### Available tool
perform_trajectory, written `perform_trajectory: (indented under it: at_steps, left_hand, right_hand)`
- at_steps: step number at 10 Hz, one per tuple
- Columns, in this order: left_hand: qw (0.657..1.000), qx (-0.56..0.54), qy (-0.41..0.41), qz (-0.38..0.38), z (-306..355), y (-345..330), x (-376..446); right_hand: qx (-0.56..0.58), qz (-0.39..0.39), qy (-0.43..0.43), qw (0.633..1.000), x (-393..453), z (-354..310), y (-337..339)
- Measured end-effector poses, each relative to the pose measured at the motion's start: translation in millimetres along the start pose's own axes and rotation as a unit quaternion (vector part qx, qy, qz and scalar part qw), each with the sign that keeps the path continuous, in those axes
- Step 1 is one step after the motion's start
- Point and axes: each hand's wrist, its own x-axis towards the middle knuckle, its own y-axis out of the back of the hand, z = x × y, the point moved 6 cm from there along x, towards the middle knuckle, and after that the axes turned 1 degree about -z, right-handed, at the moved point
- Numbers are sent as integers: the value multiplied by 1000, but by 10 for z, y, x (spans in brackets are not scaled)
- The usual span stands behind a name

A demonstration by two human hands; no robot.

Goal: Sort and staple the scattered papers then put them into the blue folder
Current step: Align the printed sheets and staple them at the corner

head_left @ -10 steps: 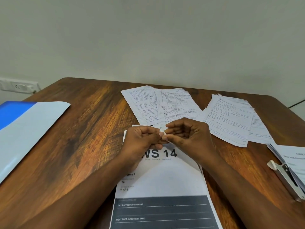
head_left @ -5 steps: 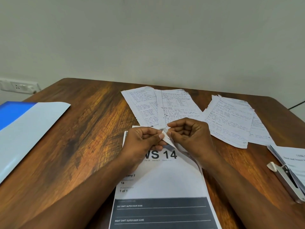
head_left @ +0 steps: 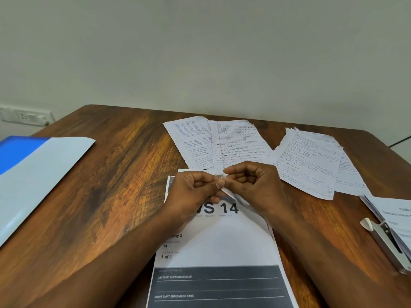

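Stapler (head_left: 388,245) and blue folder (head_left: 20,147) cut by frame edges — handwritten sheets (head_left: 240,145) illegible.

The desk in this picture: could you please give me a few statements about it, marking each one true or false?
1. Both hands pinch the corner of the printed sheet: left hand, right hand. True.
2. The blue folder lies at the right edge of the desk. False: it lies at the left.
3. The stapler rests on the desk at the right, untouched. True.
4. The handwritten pages are inside the folder. False: they lie spread on the desk beyond the hands.
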Motion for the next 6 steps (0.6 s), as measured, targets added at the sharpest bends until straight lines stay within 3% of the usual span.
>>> perform_trajectory:
  at_steps: [2,6]
  left_hand:
    - [1000,2,9,10,-22,21,8]
    - [1000,7,13,10,-27,23,18]
  right_hand:
    - [6,30,1,1000,34,39,27]
    - [45,18,-13,999,21,1,28]
